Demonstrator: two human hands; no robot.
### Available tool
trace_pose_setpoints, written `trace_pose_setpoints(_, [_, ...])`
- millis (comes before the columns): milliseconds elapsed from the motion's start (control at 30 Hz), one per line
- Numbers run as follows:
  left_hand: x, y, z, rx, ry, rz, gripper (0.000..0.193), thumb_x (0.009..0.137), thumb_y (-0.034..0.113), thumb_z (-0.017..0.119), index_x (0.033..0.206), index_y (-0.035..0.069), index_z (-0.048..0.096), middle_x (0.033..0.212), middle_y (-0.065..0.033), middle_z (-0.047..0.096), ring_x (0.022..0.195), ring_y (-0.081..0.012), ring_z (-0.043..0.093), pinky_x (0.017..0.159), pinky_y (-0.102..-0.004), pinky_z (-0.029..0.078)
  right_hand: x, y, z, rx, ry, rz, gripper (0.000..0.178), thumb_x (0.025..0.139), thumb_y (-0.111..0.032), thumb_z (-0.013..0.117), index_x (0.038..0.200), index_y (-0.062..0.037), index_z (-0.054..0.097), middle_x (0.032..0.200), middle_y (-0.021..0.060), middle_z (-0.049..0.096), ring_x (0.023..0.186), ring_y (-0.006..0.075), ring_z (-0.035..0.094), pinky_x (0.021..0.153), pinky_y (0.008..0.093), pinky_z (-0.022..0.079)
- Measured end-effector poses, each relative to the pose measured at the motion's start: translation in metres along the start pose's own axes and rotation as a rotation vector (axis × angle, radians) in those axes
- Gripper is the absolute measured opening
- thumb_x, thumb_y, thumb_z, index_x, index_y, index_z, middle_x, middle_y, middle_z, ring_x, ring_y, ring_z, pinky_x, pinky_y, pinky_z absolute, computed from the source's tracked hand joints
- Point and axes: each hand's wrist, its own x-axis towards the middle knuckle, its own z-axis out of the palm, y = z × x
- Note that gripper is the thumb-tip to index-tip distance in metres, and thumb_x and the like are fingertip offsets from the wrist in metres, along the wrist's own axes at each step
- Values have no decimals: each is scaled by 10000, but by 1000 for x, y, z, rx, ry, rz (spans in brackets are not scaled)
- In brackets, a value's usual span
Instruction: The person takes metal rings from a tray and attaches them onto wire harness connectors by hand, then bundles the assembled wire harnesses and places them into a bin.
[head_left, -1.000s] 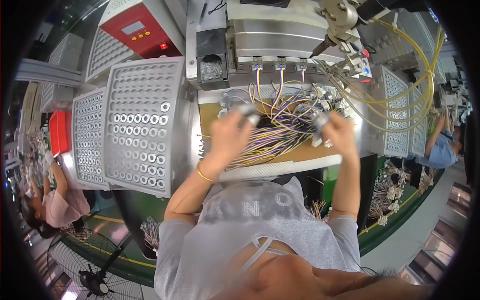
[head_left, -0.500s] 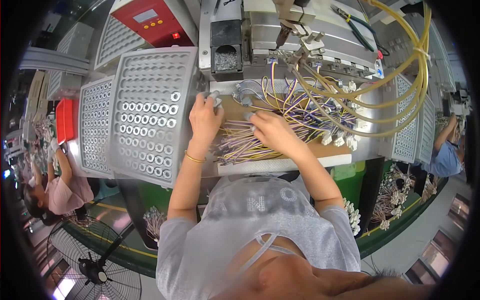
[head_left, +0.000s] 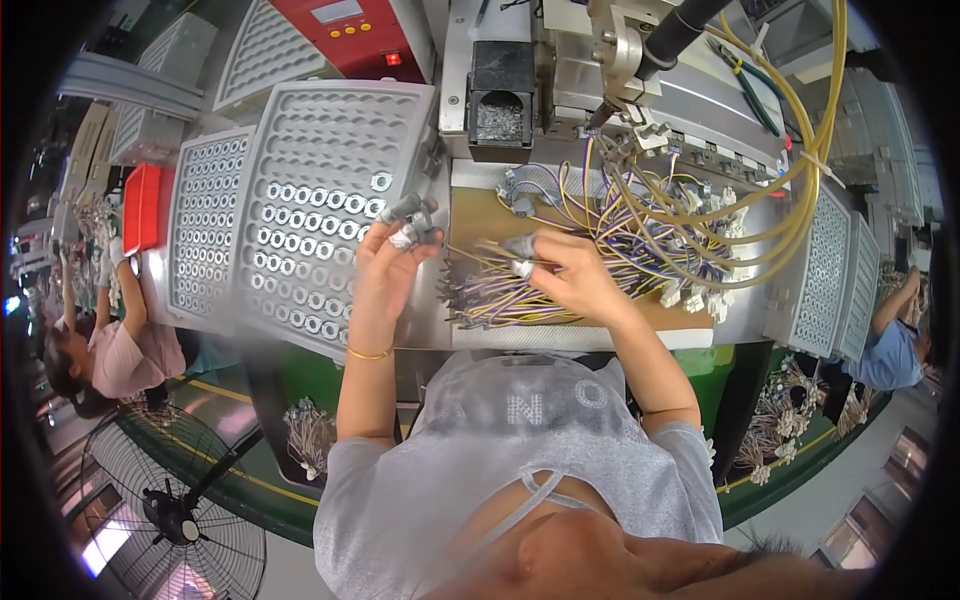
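Grey covers wrap several of my fingertips. My left hand (head_left: 385, 265) is turned partly palm up beside the tray of rings, its fingers closed round a small silvery part (head_left: 406, 238) whose exact shape I cannot make out. My right hand (head_left: 575, 275) pinches thin wires (head_left: 485, 246) at the left end of a wire bundle. That bundle of purple, yellow and white wires (head_left: 620, 250), with white connectors (head_left: 690, 297) at its right end, lies on a brown board (head_left: 475, 207). The large grey tray (head_left: 345, 100) holds rows of silvery rings (head_left: 318, 222).
Behind the board stand a black box (head_left: 502, 70) with metal bits and a metal machine (head_left: 690, 125). Yellow hoses (head_left: 825, 150) loop down at the right. A red control box (head_left: 370, 35), a second ring tray (head_left: 205, 220) and a red bin (head_left: 143, 207) are leftward. Green-handled pliers (head_left: 745, 80) lie behind.
The view has shifted, so the bench appears farther right. My left hand has rolled from back-up to partly palm up, showing the silvery part. My right hand stays at the wires' left ends.
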Motion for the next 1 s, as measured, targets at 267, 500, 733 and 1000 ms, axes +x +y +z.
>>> trace_pose_setpoints(267, [-14, -22, 36, 349, -113, -19, 351, 810, 66, 566, 1142, -13, 483, 1016, -113, 579, 737, -143, 586, 598, -230, 461, -3, 10, 4, 146, 114, 99, 66, 746, -16, 552, 786, 37, 548, 627, 12, 518, 528, 42, 416, 450, 213, 340])
trace_pose_setpoints(500, [-15, -37, 60, 372, -192, -38, 348, 813, 50, 562, 1135, -53, 481, 919, -109, 605, 678, -141, 585, 525, -222, 471, -5, -6, -2, 294, 263, 260, 42, 737, -23, 604, 765, -2, 581, 594, -55, 503, 512, -6, 387, 427, 171, 283])
trace_pose_setpoints(733, [-16, -37, 68, 365, -250, -13, 374, 802, 23, 575, 1158, -31, 474, 924, -74, 596, 725, -99, 570, 570, -213, 477, -7, -2, -6, 171, 300, 267, 89, 706, -69, 639, 679, -7, 582, 527, -31, 508, 479, 8, 395, 411, 190, 299])
trace_pose_setpoints(1000, [-16, -38, 74, 694, -274, 353, 274, 782, -1, 588, 1053, -29, 564, 959, -78, 604, 839, -147, 582, 765, -260, 465, -5, -16, -18, -75, 206, 74, 90, 638, -73, 624, 653, -7, 565, 490, -5, 450, 460, 39, 354, 410, 228, 299])
